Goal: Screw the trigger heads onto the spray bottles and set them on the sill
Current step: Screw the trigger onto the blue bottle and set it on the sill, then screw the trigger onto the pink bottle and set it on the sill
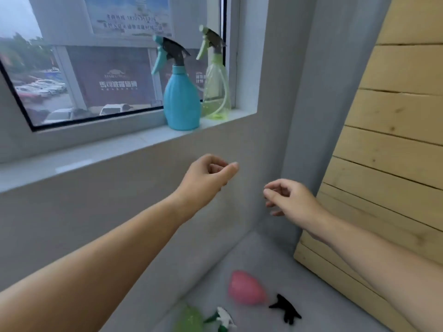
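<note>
Two spray bottles with trigger heads stand upright on the sill [124,149]: a blue bottle [182,101] and, to its right by the window frame, a clear green bottle [217,92]. My left hand [208,176] hangs below the sill, fingers loosely curled, holding nothing. My right hand [290,197] is lower and to the right, fingers apart and empty. On the grey floor lie a pink bottle [247,287], a black trigger head [286,309], a green bottle [189,318] and a green-white trigger head [223,318].
A wooden slatted panel [388,164] leans against the wall on the right. A grey wall corner [271,140] stands behind my hands. The window [84,75] above the sill looks out on parked cars.
</note>
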`<state>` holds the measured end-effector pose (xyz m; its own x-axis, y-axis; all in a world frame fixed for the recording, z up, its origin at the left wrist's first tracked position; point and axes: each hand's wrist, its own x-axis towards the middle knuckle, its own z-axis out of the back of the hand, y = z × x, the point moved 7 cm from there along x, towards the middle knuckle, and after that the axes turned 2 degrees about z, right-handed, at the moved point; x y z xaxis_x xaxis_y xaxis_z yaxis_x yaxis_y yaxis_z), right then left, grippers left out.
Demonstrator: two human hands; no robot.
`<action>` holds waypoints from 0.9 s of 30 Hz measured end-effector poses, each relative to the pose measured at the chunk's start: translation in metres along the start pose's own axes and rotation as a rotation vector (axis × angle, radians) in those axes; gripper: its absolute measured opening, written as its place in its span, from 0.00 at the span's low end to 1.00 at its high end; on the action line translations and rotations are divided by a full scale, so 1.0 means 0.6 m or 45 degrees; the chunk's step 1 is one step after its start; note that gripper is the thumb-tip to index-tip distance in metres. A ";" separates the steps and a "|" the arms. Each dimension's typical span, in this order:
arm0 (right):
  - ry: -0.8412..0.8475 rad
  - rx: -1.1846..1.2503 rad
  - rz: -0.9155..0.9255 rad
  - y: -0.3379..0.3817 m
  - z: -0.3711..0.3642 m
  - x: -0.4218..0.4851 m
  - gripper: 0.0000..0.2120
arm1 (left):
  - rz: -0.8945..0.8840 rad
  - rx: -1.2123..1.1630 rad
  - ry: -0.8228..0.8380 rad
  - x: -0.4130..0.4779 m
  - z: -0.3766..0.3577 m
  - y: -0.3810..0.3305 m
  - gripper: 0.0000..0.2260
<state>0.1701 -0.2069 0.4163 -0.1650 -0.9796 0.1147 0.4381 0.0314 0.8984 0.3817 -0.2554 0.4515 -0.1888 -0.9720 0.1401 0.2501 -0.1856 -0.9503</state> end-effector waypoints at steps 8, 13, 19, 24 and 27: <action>0.133 -0.175 -0.505 -0.355 0.002 -0.101 0.03 | 0.551 0.269 0.499 -0.062 -0.230 0.279 0.18; 0.211 -0.216 -0.728 -0.519 -0.012 -0.137 0.07 | 0.610 0.562 0.645 -0.080 -0.308 0.407 0.21; 0.267 -0.317 -0.826 -0.651 -0.058 -0.132 0.10 | 0.456 1.035 0.722 -0.046 -0.339 0.530 0.33; 0.203 -0.417 -0.887 -0.735 -0.094 -0.112 0.27 | 0.270 1.362 0.867 -0.015 -0.375 0.617 0.48; 0.190 -0.505 -0.909 -0.772 -0.108 -0.103 0.33 | 0.216 1.525 0.982 -0.001 -0.395 0.659 0.54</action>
<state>0.0348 -0.1738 -0.0345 -0.4143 -0.7545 -0.5091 0.5561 -0.6526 0.5146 0.2555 -0.2940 0.0094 -0.4376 -0.7467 -0.5009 0.8831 -0.4618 -0.0830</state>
